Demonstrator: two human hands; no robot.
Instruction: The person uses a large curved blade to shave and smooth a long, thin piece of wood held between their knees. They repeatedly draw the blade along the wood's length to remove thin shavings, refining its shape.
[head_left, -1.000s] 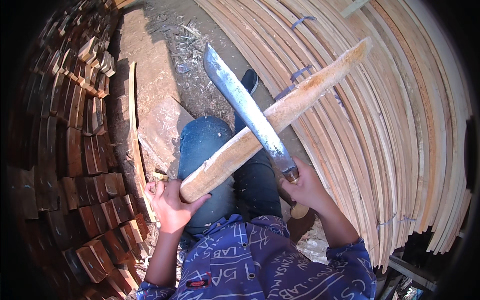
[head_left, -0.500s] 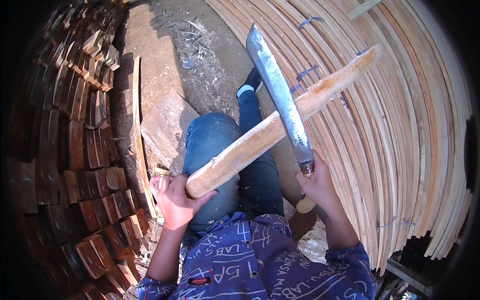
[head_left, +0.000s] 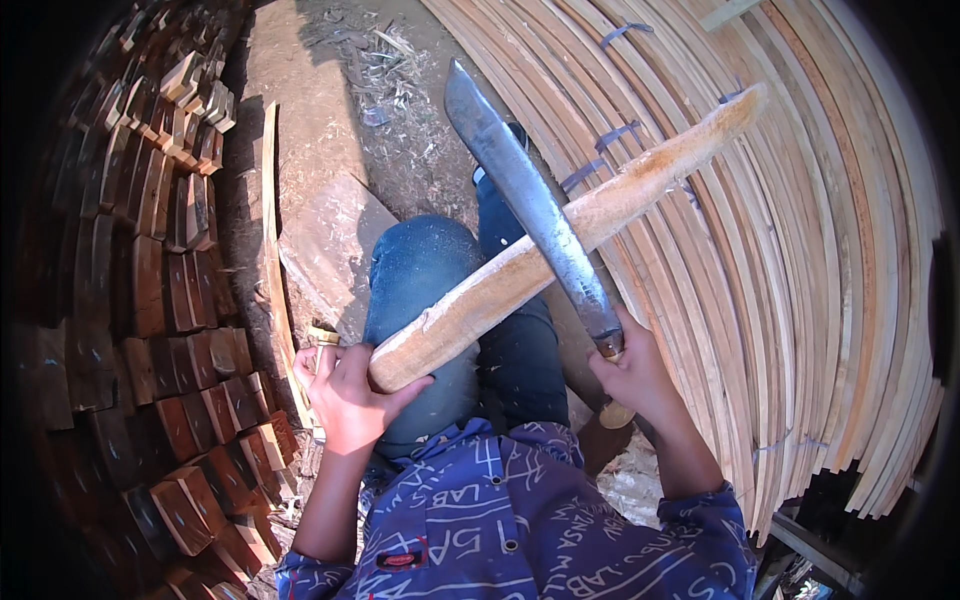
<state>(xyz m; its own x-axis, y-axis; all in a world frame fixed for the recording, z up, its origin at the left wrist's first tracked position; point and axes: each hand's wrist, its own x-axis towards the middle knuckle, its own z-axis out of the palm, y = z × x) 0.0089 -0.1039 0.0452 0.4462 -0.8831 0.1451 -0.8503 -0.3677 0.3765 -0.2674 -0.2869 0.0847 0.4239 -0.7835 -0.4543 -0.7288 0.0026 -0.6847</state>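
A long, pale piece of wood (head_left: 480,300) slants over my legs, rising from lower left to upper right. My left hand (head_left: 350,398) is closed round its near end, thumb along the lower edge. My right hand (head_left: 632,368) grips the wooden handle of a machete (head_left: 545,225), fingers wrapped and partly hidden. The broad, shiny blade crosses over the wood beyond its middle, tip pointing up and left. Whether the blade touches the wood I cannot tell. A yellowish object (head_left: 322,338) shows just behind my left fingers.
Stacked wood blocks (head_left: 185,430) line the left side. Long strips of sawn wood (head_left: 780,260) with ties lie along the right. A thin strip (head_left: 270,200) and a flat board (head_left: 325,240) are on the ground, with shavings (head_left: 395,85) farther off.
The machete blade has swung left, its tip moving left and slightly down, so it lies more aslant across the wood. The wood and my left hand have barely moved.
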